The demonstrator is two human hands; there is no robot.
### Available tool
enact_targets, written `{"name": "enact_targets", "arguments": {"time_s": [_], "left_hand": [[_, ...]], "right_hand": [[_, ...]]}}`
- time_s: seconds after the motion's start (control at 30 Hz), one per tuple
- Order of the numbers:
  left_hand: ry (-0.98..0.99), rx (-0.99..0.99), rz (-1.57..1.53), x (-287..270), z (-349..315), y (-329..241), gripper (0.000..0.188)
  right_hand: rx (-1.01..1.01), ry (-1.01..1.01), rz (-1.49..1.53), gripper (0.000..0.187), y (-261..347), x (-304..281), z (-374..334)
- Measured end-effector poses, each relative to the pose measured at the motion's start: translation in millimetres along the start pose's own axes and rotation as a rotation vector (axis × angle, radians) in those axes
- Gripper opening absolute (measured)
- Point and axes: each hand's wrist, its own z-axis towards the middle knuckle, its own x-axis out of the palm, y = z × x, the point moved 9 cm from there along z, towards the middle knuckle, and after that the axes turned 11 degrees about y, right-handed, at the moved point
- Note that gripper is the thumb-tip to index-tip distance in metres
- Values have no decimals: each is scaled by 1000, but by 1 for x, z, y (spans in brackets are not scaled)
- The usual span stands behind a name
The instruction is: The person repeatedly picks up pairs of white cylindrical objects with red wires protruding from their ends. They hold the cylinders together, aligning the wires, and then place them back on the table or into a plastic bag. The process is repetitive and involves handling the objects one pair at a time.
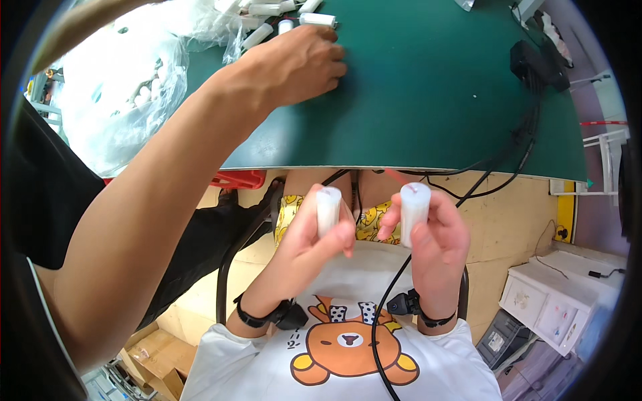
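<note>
My left hand (319, 230) is closed around a white cylinder (328, 208), its flat round end tilted up. A second white cylinder (414, 208) of the same kind is gripped by my right hand (438, 224), with a small dark mark on its top end. Both hands are over my lap, just in front of the table's near edge, and the cylinders are apart from each other. At the table's far left, several more white cylinders (317, 20) lie loose, some with thin wires. A co-worker's hand (297, 65) rests beside them.
The co-worker's arm (180, 154) reaches across from the left over the green table (414, 100). A clear plastic bag (127, 93) with small white parts stands at the left. Black cables (528, 127) hang over the right edge. White drawers (552, 301) stand on the floor at right.
</note>
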Motion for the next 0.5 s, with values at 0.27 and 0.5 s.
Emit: {"name": "enact_targets", "arguments": {"time_s": [0.27, 0.5], "left_hand": [[184, 240, 224, 37, -6, -52, 18], [89, 319, 205, 35, -13, -60, 21]], "right_hand": [[-310, 24, -157, 34, 28, 5, -16], [-111, 243, 319, 38, 20, 30, -23]]}}
